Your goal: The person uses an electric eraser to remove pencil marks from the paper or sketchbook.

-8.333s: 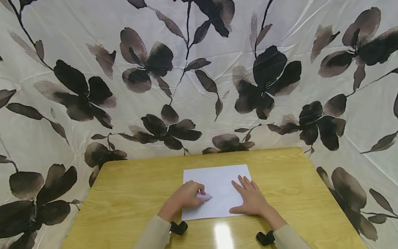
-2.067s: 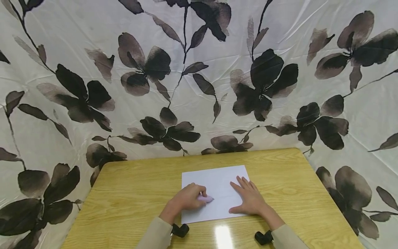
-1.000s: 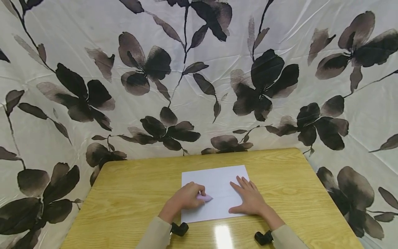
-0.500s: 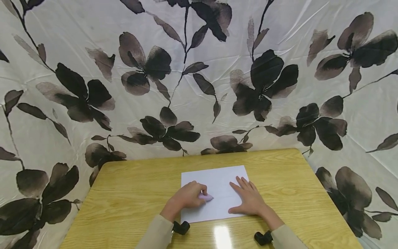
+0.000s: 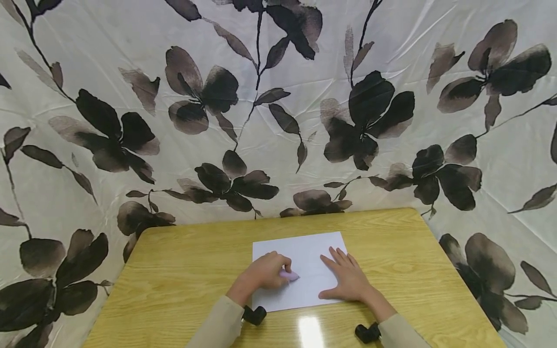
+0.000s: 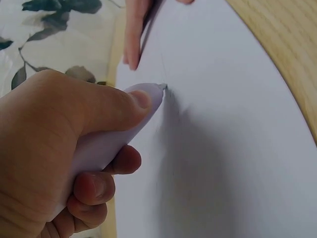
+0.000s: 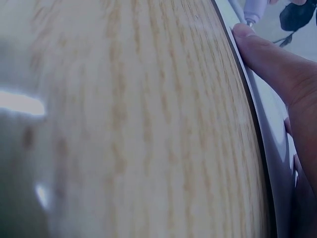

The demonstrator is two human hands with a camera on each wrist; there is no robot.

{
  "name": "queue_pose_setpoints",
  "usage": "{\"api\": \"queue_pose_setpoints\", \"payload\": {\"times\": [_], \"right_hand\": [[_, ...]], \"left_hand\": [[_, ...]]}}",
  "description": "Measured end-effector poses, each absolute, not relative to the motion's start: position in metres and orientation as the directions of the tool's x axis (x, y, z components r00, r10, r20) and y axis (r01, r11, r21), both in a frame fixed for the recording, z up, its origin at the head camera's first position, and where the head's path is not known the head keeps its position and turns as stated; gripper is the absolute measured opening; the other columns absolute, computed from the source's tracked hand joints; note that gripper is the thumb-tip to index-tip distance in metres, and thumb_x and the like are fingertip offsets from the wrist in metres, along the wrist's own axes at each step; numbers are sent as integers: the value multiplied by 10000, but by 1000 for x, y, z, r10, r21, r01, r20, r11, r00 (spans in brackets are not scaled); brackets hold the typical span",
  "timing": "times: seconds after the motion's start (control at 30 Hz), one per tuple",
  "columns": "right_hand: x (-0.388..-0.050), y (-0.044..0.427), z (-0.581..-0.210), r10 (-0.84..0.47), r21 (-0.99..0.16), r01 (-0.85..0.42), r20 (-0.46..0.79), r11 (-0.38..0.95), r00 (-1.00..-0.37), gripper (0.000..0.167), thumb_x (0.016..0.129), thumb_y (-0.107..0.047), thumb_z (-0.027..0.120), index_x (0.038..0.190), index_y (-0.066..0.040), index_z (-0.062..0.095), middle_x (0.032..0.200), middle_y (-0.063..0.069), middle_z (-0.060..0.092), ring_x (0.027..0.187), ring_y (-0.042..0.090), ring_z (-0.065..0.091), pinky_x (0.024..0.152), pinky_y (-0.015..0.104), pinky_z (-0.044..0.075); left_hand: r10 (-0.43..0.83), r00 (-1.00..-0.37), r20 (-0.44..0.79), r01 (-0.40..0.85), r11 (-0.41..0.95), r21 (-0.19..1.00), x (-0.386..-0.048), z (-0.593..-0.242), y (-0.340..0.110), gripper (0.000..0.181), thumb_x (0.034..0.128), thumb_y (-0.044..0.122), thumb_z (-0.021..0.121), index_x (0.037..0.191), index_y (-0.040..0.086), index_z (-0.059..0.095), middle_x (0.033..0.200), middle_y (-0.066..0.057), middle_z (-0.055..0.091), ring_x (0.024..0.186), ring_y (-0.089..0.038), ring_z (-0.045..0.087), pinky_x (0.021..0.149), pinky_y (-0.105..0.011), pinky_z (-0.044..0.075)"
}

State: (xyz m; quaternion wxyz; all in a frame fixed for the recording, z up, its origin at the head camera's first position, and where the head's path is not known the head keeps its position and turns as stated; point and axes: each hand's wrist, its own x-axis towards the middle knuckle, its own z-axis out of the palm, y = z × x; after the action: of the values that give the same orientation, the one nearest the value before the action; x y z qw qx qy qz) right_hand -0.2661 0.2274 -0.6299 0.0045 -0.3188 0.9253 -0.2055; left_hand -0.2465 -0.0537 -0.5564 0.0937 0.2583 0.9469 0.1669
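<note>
My left hand pinches a lavender pen-shaped tool with a thick body. Its short metal tip touches the white paper; whether it is a pen or a cutter cannot be told. The thumb presses along the top of the body, and the other fingers curl beneath it. A faint thin line runs from the tip across the sheet in the left wrist view. My right hand lies flat on the right part of the paper, fingers spread, thumb near the front edge in the right wrist view.
The sheet lies on a yellow wood-grain table, with a bright light reflection near the front. Behind and beside it hangs a white cloth printed with dark flowers. Black wrist-worn devices sit at both cuffs.
Since the earlier frames, my left hand with the lavender tool has shifted slightly right over the paper. The right hand keeps its place on the sheet.
</note>
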Motion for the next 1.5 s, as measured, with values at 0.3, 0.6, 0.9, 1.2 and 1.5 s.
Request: {"api": "queue_pose_setpoints", "payload": {"times": [0.3,0.6,0.9,1.2,1.5], "right_hand": [[-267,227,-631,-590,-373,-588,123,717,-798,1083,649,-811,640,1488,-167,407,1570,165,222,1432,368,159,1089,589,118],[-265,226,-630,-591,-377,-591,132,713,-796,1075,655,-796,652,1481,-150,416,1561,176,240,1424,383,180,1084,599,121],[-266,227,-631,-584,-366,-587,133,722,-801,1080,647,-815,635,1485,-171,412,1567,168,228,1429,374,171,1093,585,116],[-267,227,-632,-584,-364,-585,126,724,-802,1086,645,-829,620,1487,-176,410,1568,167,226,1430,372,169,1096,581,113],[-267,226,-631,-591,-357,-597,140,718,-795,1082,649,-817,632,1482,-162,415,1562,178,237,1422,383,185,1090,588,126]], "left_hand": [[542,-839,-59,483,789,379,-247,-560,-55,114,766,183,764,811,235,673,771,130,591,644,-84,492,604,-249,409],[536,-838,-100,471,804,362,-247,-557,-53,95,798,179,745,811,226,664,739,140,565,641,-84,483,599,-254,403],[545,-833,-96,481,799,360,-248,-558,-51,95,798,189,746,813,231,663,737,139,571,622,-78,481,581,-249,403],[536,-838,-101,474,807,353,-249,-559,-51,103,799,187,750,811,238,661,722,132,563,626,-83,479,587,-255,405],[545,-833,-93,483,799,359,-251,-560,-54,109,809,197,749,791,236,648,687,124,546,606,-81,460,574,-253,393]]}}
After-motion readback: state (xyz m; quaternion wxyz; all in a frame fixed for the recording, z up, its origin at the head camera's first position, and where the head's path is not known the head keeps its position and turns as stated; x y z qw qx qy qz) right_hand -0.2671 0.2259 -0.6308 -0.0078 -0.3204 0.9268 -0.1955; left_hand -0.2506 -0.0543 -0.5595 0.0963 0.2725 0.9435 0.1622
